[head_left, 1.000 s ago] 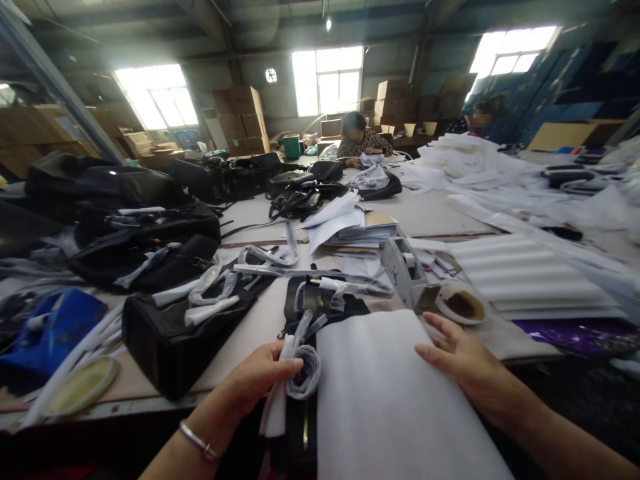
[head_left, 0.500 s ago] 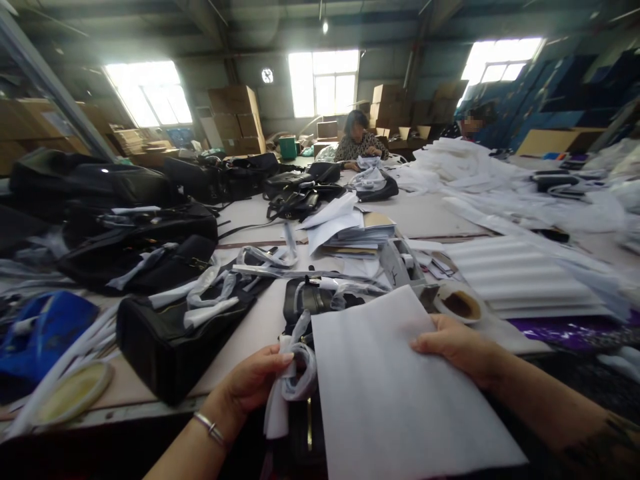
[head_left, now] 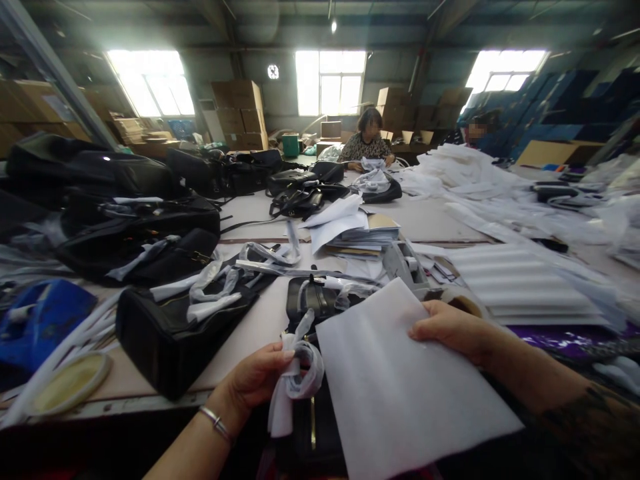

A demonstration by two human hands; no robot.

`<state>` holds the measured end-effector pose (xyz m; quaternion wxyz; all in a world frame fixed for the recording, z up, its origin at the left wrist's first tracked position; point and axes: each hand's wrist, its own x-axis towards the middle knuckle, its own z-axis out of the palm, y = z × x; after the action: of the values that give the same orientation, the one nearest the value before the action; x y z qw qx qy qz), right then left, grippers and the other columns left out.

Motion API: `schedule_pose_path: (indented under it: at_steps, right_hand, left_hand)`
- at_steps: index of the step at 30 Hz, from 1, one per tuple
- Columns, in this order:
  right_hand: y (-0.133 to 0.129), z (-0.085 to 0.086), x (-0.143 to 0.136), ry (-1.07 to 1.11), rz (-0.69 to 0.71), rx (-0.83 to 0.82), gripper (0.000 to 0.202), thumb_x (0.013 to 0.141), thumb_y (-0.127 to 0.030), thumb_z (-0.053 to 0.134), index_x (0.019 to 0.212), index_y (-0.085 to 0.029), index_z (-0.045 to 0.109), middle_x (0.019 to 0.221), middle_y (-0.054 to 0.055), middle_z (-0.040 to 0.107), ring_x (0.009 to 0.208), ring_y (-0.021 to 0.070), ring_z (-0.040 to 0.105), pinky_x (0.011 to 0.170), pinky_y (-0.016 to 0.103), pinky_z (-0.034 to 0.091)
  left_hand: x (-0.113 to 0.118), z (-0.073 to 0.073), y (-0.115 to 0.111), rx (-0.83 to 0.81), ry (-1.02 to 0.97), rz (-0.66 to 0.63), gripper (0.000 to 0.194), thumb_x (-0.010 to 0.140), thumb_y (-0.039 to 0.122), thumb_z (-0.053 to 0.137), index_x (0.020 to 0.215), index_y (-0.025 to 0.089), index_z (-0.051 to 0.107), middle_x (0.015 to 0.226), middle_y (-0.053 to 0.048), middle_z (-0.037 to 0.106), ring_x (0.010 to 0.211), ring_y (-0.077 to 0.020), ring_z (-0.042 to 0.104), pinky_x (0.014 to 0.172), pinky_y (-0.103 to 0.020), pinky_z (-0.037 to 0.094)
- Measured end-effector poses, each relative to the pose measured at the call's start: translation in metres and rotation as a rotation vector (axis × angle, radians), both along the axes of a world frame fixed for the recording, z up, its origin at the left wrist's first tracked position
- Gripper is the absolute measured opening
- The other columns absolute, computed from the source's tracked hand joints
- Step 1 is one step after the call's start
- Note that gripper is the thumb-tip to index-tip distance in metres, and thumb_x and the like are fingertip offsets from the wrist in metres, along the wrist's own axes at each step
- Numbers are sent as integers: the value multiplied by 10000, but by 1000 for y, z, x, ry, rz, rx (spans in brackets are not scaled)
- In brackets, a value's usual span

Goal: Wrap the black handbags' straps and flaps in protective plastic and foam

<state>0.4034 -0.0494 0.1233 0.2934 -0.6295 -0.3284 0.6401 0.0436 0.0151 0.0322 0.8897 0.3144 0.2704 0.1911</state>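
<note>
My right hand (head_left: 450,330) pinches the upper right edge of a white foam sheet (head_left: 395,380), thumb on top. The sheet hangs tilted over a black bag (head_left: 313,427) near the table's front edge and hides part of it. My left hand (head_left: 260,377) is closed on a plastic-wrapped strap (head_left: 305,370) of that bag; the strap is looped and partly covered in white foam. A gold zipper shows on the bag below the loop. Just behind lies another black bag (head_left: 313,300) with wrapped straps.
Left of my hands stands a black handbag (head_left: 160,340), with more black bags (head_left: 140,240) piled behind. Tape rolls (head_left: 73,383), a paper stack (head_left: 360,230) and a foam sheet stack (head_left: 525,283) lie around. Across the table, a person (head_left: 369,140) handles a bag.
The foam sheet has shifted slightly and turned a little, with its lower edge drawn in. My left hand keeps its grip on the strap. The view has moved slightly.
</note>
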Motion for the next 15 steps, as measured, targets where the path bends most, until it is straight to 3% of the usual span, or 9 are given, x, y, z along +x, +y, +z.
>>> schedule_pose_path:
  at_steps: [5,10,13,15]
  right_hand:
    - [5,-12,-33,-7,-22,59,242,551,-191,665,780,-119,697,644,37,728,515,166,628,506,257,481]
    - [8,-19,-58,-52,-60,131,294,578,-184,632,862,-122,680,641,15,702,518,161,613,502,252,469]
    - [4,-26,-61,-307,-21,190,337,686,-245,632,999,-124,672,792,70,741,670,232,682,625,335,550]
    - [-4,-31,-62,-624,6,402,454,765,-290,629,1185,-117,627,1087,152,728,975,318,687,862,446,553]
  left_hand:
    - [2,2,0,25,44,11,410,679,374,843,958,88,747,885,-114,712,747,-183,646,747,-284,501]
    - [5,13,-5,117,175,-12,490,649,481,836,933,97,731,843,-111,678,690,-180,605,706,-312,492]
    - [7,20,-7,232,310,-29,543,683,582,786,900,89,715,774,-92,651,630,-175,559,645,-312,453]
    - [9,23,-7,350,425,-3,525,725,639,738,747,117,679,637,-21,568,554,-129,450,572,-265,354]
